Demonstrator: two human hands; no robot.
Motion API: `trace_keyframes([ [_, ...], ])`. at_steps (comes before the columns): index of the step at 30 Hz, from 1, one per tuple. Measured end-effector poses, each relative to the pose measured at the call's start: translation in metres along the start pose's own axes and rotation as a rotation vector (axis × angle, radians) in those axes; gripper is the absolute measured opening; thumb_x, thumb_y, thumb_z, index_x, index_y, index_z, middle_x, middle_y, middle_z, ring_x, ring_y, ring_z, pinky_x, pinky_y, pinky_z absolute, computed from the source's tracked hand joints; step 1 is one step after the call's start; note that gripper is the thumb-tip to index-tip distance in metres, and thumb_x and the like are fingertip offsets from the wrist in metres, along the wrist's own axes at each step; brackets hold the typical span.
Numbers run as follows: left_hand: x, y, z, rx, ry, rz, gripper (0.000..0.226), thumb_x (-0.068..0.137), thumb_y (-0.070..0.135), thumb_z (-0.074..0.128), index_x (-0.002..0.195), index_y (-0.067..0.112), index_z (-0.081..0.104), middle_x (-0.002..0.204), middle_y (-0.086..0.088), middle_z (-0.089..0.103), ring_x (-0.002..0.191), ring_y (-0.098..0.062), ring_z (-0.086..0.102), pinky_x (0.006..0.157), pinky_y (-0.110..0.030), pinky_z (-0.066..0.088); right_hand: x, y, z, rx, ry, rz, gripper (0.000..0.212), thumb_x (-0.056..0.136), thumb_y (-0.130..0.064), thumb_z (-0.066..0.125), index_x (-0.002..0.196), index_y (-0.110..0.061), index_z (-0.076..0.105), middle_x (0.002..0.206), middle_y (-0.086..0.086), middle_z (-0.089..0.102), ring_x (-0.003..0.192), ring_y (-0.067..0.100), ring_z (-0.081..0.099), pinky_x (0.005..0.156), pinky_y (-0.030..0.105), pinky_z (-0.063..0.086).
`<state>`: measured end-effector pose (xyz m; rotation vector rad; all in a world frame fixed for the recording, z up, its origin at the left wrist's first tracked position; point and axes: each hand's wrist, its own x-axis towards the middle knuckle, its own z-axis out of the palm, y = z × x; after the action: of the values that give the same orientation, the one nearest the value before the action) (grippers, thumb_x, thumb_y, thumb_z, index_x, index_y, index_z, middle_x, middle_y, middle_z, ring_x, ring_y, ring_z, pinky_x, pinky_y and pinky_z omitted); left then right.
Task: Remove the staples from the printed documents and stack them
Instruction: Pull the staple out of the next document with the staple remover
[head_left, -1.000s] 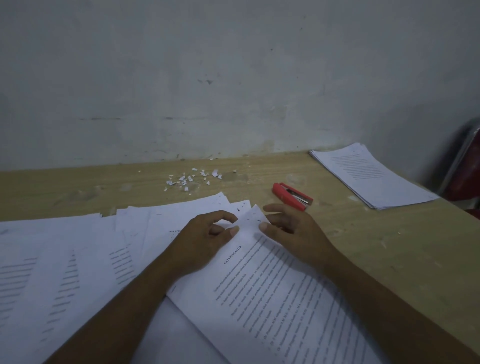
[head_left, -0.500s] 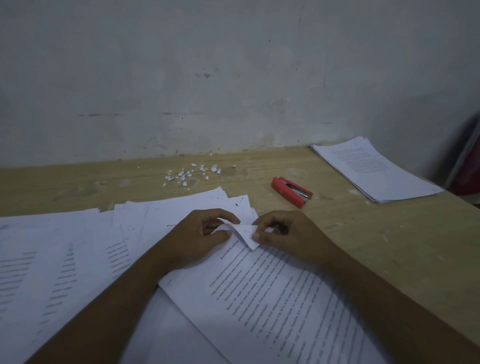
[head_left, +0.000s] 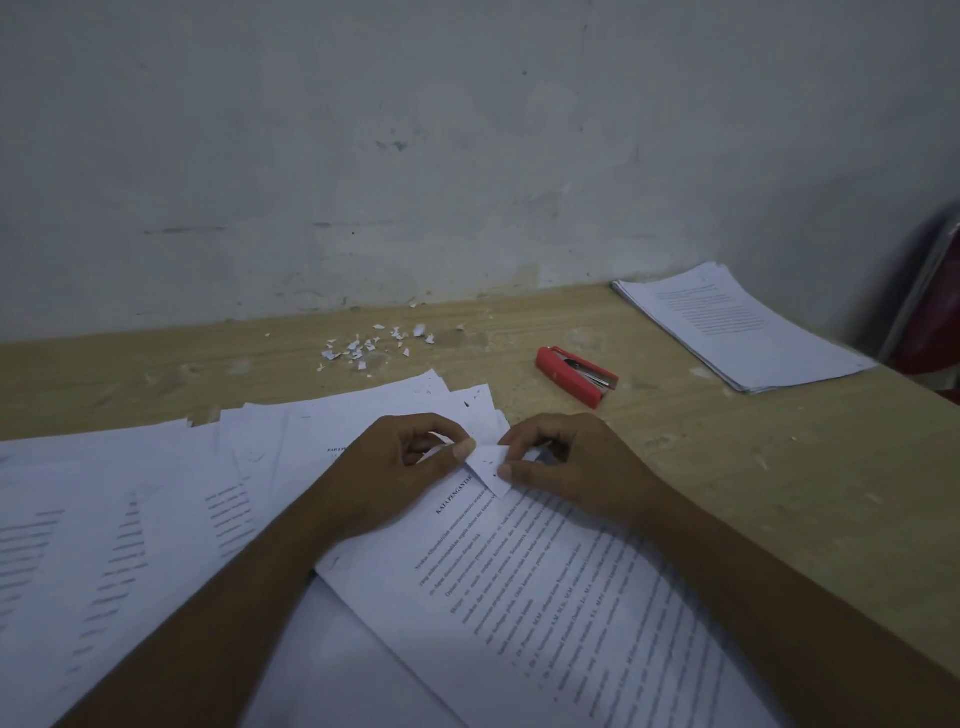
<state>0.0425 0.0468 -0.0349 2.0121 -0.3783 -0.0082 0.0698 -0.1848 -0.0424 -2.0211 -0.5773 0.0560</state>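
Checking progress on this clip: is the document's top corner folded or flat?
Folded. The corner is turned back over the page, pinched between the left hand and right hand.

Both forearms are angling inward from the lower edge, and the left hand (head_left: 410, 462) and right hand (head_left: 571, 467) are lying knuckles-up, almost touching, each curling its fingers and pinching the folded corner (head_left: 488, 467) between thumb and forefinger.

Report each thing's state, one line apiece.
White printed document: flat, top corner folded over.
Left hand: pinching that corner.
Right hand: pinching that corner.
Red stapler: lying untouched.
White paper stack, far right: squared, flat.
White paper scraps: scattered.
Loose white sheets, left: fanned, overlapping.
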Motion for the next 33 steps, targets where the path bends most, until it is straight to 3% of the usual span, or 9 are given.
trace_keyframes([
  [7,0.001,0.001,0.0,0.026,0.009,0.003,0.01,0.09,0.034,0.065,0.093,0.027,0.071,0.082,0.007,0.075,0.07,-0.002,0.068,0.067,-0.01,0.048,-0.001,-0.002,0.001,-0.015,0.007,-0.002,0.01,0.078,-0.017,0.082,0.083,-0.011,0.076,0.098,-0.009,0.073,0.088,-0.004,0.064,0.075,0.007,0.043],
  [11,0.0,0.002,0.0,0.044,0.042,-0.016,0.012,0.092,0.036,0.06,0.094,0.031,0.07,0.084,0.013,0.075,0.074,0.001,0.069,0.066,-0.008,0.047,-0.002,-0.004,0.002,-0.016,0.025,-0.01,0.005,0.085,-0.021,0.076,0.086,-0.016,0.074,0.089,-0.011,0.072,0.07,-0.004,0.058,0.067,0.011,0.042],
  [14,-0.001,0.002,0.0,0.077,0.045,-0.017,0.013,0.095,0.038,0.055,0.096,0.037,0.068,0.086,0.027,0.072,0.08,0.007,0.067,0.067,-0.005,0.045,-0.002,-0.006,0.003,0.029,0.066,-0.008,0.02,0.093,-0.034,0.062,0.09,-0.017,0.071,0.078,-0.003,0.068,0.07,0.005,0.056,0.068,0.02,0.045],
  [16,-0.001,0.002,0.0,0.078,0.035,-0.019,0.018,0.097,0.038,0.053,0.098,0.033,0.07,0.086,0.024,0.073,0.08,0.005,0.068,0.067,-0.006,0.045,-0.003,-0.009,0.003,0.052,0.079,0.008,0.026,0.092,-0.045,0.053,0.09,-0.023,0.069,0.077,-0.01,0.067,0.074,0.006,0.059,0.071,0.021,0.046],
  [19,-0.002,0.003,0.0,0.079,0.03,-0.026,0.023,0.098,0.036,0.051,0.101,0.028,0.071,0.088,0.017,0.075,0.079,0.002,0.07,0.069,-0.01,0.049,-0.001,-0.007,0.005,0.044,0.152,0.035,0.02,0.095,-0.034,0.059,0.099,-0.017,0.07,0.086,-0.007,0.074,0.082,0.01,0.068,0.074,0.018,0.049],
  [24,-0.002,0.002,-0.001,0.089,0.031,-0.037,0.023,0.098,0.037,0.051,0.104,0.028,0.072,0.09,0.016,0.075,0.081,0.001,0.07,0.073,-0.015,0.051,0.007,-0.005,0.011,-0.042,0.28,0.088,0.011,0.094,-0.023,0.065,0.094,-0.013,0.069,0.066,0.009,0.07,0.062,0.007,0.058,0.059,0.01,0.04],
  [27,-0.002,0.002,-0.001,0.107,0.033,-0.025,0.024,0.098,0.039,0.052,0.104,0.028,0.072,0.09,0.017,0.075,0.082,0.002,0.07,0.074,-0.016,0.051,0.008,-0.005,0.013,-0.051,0.305,0.102,0.009,0.093,-0.022,0.066,0.091,-0.014,0.068,0.064,0.006,0.07,0.061,0.004,0.056,0.059,0.01,0.041],
  [31,-0.003,0.005,0.0,0.103,0.037,-0.031,0.019,0.097,0.038,0.053,0.099,0.033,0.071,0.085,0.018,0.075,0.074,0.004,0.068,0.065,-0.01,0.048,0.007,-0.005,0.013,-0.063,0.305,0.099,0.008,0.093,-0.023,0.067,0.089,-0.017,0.069,0.069,0.001,0.072,0.066,0.005,0.061,0.06,0.009,0.042],
  [33,-0.003,0.007,-0.001,0.108,0.019,-0.046,0.021,0.097,0.04,0.053,0.099,0.031,0.071,0.084,0.015,0.076,0.075,-0.002,0.07,0.067,-0.017,0.052,0.007,-0.005,0.013,-0.059,0.302,0.091,0.007,0.093,-0.022,0.066,0.09,-0.017,0.069,0.069,0.002,0.072,0.067,0.006,0.063,0.061,0.01,0.043],
])
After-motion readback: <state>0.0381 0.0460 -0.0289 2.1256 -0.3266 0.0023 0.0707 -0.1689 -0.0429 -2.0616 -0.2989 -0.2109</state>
